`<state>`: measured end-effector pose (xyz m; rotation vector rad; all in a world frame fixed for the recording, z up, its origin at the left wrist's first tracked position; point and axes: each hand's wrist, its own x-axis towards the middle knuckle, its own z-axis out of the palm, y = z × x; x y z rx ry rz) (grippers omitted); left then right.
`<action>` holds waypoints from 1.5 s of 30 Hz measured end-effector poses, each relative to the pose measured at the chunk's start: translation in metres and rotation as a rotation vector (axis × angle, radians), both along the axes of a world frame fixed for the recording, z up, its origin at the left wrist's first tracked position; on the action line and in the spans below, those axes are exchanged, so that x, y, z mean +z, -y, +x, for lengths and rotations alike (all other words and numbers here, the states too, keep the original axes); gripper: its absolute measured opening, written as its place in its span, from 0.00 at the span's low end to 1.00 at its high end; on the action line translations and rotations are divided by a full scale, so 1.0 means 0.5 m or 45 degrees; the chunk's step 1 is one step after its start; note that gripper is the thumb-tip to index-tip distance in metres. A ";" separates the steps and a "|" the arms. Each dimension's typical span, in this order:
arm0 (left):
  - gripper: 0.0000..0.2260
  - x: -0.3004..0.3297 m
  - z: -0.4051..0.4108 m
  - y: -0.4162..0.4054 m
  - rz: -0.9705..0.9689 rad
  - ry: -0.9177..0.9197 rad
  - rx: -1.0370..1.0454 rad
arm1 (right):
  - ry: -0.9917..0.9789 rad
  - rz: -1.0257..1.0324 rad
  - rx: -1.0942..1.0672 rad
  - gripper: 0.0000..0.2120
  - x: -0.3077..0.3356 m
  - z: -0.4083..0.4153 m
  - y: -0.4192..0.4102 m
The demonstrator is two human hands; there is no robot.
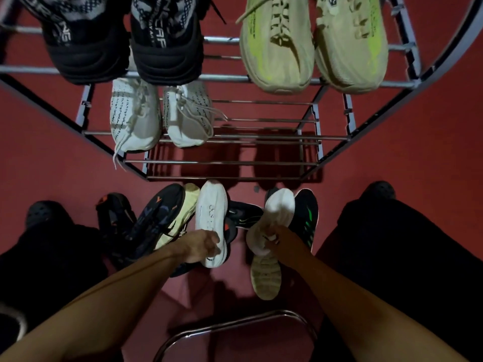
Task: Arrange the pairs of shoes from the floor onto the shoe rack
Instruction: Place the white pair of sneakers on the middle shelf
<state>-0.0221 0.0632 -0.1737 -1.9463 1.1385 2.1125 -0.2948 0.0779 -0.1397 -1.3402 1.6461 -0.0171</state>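
My left hand (200, 245) grips a white shoe (211, 212) by its heel end, sole side up, above the pile on the floor. My right hand (281, 242) holds a second white shoe (277, 212) at its opening. The metal shoe rack (235, 163) stands ahead. Its top shelf carries a black-and-grey pair (122, 40) on the left and a pale green pair (313, 45) on the right. One shelf down sits a white knit pair (159, 116) at the left; the right part of that shelf is bare.
On the red floor lie a dark shoe with a cream sole (162, 220), a black shoe with orange marks (115, 215), black shoes with green stripes (305, 215) and a beige sole (265, 278). My dark-clothed knees flank the pile. A chrome stool frame (235, 325) is below.
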 end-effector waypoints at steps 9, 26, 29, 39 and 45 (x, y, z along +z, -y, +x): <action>0.17 -0.029 -0.008 -0.007 -0.056 0.206 -0.411 | -0.017 0.107 0.065 0.18 -0.070 0.026 -0.036; 0.08 -0.020 0.036 -0.020 -0.630 0.319 -1.069 | -0.105 -0.151 -0.094 0.09 -0.076 0.045 -0.045; 0.05 0.004 0.034 -0.016 -0.695 0.264 -0.924 | -0.172 -0.468 -0.028 0.07 -0.049 0.037 -0.031; 0.05 0.165 0.043 0.046 -0.649 0.122 -0.589 | 0.243 -0.077 -0.121 0.05 0.065 0.014 0.018; 0.20 0.276 0.023 0.063 -0.686 0.136 -0.697 | 0.251 -0.236 0.069 0.16 0.175 -0.015 0.033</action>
